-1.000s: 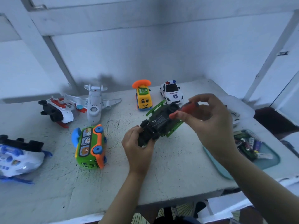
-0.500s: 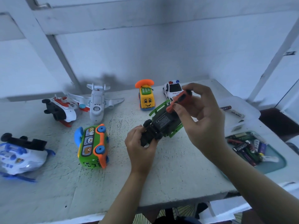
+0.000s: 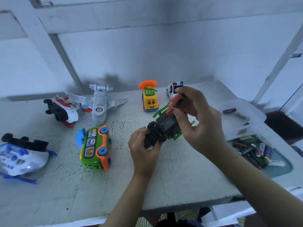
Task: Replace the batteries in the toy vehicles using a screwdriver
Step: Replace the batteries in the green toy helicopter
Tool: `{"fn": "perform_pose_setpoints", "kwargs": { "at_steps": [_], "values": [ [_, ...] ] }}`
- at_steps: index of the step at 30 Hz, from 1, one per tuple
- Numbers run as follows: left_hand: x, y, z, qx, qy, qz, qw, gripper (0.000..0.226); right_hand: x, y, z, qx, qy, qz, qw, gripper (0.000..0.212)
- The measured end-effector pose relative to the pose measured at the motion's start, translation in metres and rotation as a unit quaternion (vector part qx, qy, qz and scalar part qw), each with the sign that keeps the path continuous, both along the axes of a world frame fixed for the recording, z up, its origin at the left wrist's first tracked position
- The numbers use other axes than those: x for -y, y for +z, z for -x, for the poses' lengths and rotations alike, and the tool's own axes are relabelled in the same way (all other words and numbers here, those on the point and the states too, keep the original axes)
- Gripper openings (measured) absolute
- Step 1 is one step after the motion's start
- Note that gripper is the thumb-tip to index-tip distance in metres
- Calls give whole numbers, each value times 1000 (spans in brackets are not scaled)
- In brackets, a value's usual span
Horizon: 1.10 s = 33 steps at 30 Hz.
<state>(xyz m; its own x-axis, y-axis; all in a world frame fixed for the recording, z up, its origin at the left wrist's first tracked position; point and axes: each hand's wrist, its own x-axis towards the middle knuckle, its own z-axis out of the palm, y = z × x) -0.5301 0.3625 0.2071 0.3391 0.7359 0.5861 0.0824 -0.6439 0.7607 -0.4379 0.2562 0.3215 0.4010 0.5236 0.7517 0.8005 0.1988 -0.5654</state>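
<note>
Holding upturned green toy car (image 3: 165, 126) in left hand (image 3: 144, 151), right hand (image 3: 198, 118) gripping red screwdriver (image 3: 176, 104)

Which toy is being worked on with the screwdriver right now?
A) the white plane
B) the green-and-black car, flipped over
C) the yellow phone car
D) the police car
B: the left hand grips the car, underside up, and the right hand holds the red screwdriver to it.

We look forward and down from a single wide-angle camera worn on the head. The tabletop (image 3: 180, 177) lies close beneath us, a wall (image 3: 164, 54) behind it.
</note>
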Motion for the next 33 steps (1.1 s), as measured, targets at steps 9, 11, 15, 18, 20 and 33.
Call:
{"fn": "perform_pose_setpoints", "kwargs": {
  "at_steps": [9,11,15,18,20,33],
  "values": [
    [2,0,0,-13,2,0,1000,37,-17,18,-4,42,-90,-65,993,20],
    [2,-1,0,-14,1,1,1000,37,-20,22,-4,40,-94,-73,992,20],
    [2,-2,0,-14,-2,2,1000,38,-21,29,-3,-20,-34,-25,999,15],
    [3,-3,0,-16,-3,4,1000,38,-20,36,-8,-55,34,40,997,16],
    [2,-4,0,-14,-4,3,1000,38,-20,41,-11,-60,49,66,995,16],
    [-1,-6,-1,1,-4,-4,1000,37,-20,36,-14,-78,1,47,996,18]
  ]
}}
